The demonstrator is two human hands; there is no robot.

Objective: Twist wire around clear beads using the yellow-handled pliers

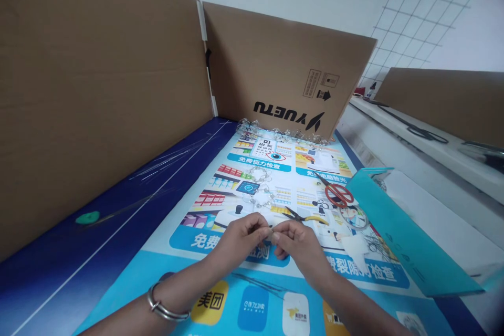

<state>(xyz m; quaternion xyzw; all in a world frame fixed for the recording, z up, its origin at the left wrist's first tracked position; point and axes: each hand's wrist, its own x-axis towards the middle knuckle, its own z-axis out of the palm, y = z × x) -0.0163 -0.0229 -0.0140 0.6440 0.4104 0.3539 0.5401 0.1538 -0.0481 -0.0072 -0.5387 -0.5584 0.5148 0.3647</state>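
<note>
My left hand [248, 236] and my right hand [297, 244] meet above the printed mat [157, 268], thumbs and forefingers pinched tip to tip. Whatever lies between the fingertips is too small to make out. Just beyond them rest yellow-handled pliers [307, 217], jaws pointing left. Red-handled scissors [337, 194] lie farther right, near a coil of thin wire [353, 217]. Ahead of my hands are a clear beaded ring [264, 197] and another beaded piece [258, 173]. Thin dark wire strands [258, 283] stretch across the mat below my wrists.
Cardboard panels [275, 63] wall off the back and left. Along the back panel's foot runs a row of beaded wire pieces [283, 135]. A teal box flap [409, 236] stands at right, beside loose wires [378, 247]. A green lump [87, 217] sits at left.
</note>
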